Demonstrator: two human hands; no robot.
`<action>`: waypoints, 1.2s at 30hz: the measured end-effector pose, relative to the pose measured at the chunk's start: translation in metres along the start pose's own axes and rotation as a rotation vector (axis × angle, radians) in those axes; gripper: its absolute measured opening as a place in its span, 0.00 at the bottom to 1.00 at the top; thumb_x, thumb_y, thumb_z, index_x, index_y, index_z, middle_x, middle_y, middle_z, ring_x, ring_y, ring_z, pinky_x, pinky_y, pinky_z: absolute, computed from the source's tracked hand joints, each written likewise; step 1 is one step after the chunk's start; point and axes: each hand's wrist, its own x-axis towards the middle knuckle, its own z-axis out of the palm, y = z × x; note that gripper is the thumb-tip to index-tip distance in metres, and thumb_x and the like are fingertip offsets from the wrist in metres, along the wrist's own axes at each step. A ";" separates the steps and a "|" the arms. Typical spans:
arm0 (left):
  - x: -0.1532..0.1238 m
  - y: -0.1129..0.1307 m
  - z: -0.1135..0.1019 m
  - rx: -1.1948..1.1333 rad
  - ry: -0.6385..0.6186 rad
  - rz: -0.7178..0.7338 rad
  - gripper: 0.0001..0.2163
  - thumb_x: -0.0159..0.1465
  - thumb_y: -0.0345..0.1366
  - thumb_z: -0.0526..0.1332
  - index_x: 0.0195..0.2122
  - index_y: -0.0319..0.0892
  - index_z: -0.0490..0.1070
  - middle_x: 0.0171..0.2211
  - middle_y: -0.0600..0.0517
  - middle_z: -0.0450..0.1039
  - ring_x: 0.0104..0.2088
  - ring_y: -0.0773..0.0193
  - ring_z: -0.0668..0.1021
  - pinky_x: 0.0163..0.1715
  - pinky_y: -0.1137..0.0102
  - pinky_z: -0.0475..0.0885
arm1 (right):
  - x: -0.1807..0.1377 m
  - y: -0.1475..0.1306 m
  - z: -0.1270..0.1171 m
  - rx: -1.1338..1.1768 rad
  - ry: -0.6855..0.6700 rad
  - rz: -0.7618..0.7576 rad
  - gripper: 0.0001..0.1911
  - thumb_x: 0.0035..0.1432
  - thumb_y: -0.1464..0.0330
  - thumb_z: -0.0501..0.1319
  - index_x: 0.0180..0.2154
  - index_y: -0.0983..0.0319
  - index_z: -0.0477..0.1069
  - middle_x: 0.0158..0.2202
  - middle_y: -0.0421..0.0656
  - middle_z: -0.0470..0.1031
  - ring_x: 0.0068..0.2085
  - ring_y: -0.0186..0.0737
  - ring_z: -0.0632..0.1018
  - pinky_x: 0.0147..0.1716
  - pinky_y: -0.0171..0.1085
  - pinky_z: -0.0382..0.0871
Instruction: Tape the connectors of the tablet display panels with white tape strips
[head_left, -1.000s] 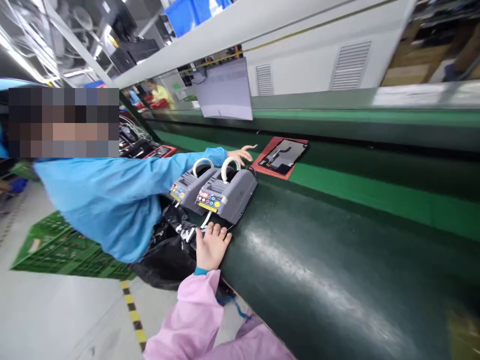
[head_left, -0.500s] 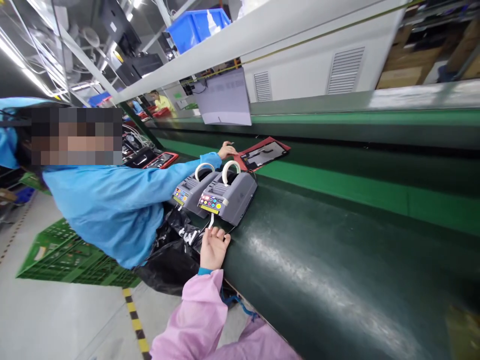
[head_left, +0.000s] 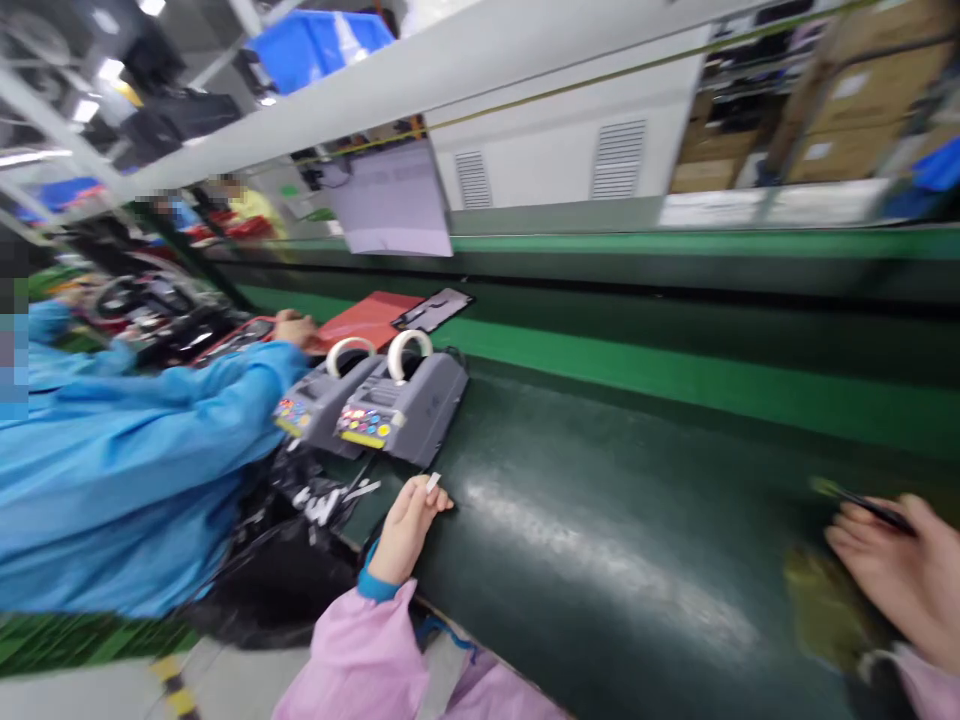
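Note:
My left hand (head_left: 406,530), in a pink sleeve, pinches a small white piece of tape (head_left: 433,482) just in front of the nearer of two grey tape dispensers (head_left: 401,400). White tape rolls sit on top of both machines. My right hand (head_left: 896,575) comes in at the right edge, blurred, with fingers curled round a thin dark tool (head_left: 870,508). It hovers over the dark green bench surface (head_left: 615,500).
A co-worker in a blue coat (head_left: 127,470) leans in at the left; their hand (head_left: 294,328) rests by a red tray (head_left: 367,318) with a black panel on the green conveyor belt (head_left: 675,380). A black bag (head_left: 300,540) hangs below the bench edge.
My left hand has pulled away from the dispenser with a piece of tape. My right hand has come into view. The co-worker has drawn the red tray to the left.

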 end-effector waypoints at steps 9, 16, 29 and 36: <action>0.066 -0.018 0.075 0.131 -0.383 -0.320 0.17 0.55 0.43 0.76 0.28 0.38 0.71 0.26 0.56 0.65 0.29 0.67 0.72 0.36 0.66 0.78 | -0.018 0.000 0.035 -0.031 -0.192 -0.106 0.23 0.35 0.54 0.80 0.26 0.60 0.74 0.22 0.36 0.72 0.21 0.27 0.69 0.23 0.30 0.71; 0.113 -0.055 0.136 -0.046 -0.352 -0.368 0.10 0.61 0.38 0.71 0.34 0.38 0.72 0.28 0.54 0.69 0.32 0.64 0.77 0.39 0.64 0.79 | -0.014 0.002 0.031 0.007 -0.201 -0.068 0.22 0.36 0.56 0.80 0.27 0.60 0.74 0.23 0.36 0.71 0.21 0.29 0.70 0.23 0.32 0.73; 0.126 -0.063 0.135 -0.158 -0.438 -0.504 0.05 0.62 0.29 0.66 0.40 0.37 0.76 0.30 0.51 0.73 0.35 0.62 0.80 0.44 0.62 0.77 | -0.008 0.007 0.043 0.099 -0.149 -0.053 0.17 0.43 0.62 0.77 0.28 0.61 0.71 0.24 0.37 0.69 0.22 0.29 0.68 0.21 0.32 0.71; 0.129 -0.057 0.130 -0.151 -0.509 -0.572 0.06 0.62 0.28 0.65 0.41 0.37 0.76 0.33 0.48 0.76 0.37 0.59 0.80 0.45 0.60 0.77 | -0.013 0.007 0.043 0.069 -0.150 -0.043 0.18 0.40 0.62 0.79 0.28 0.61 0.73 0.24 0.37 0.69 0.22 0.29 0.67 0.22 0.32 0.70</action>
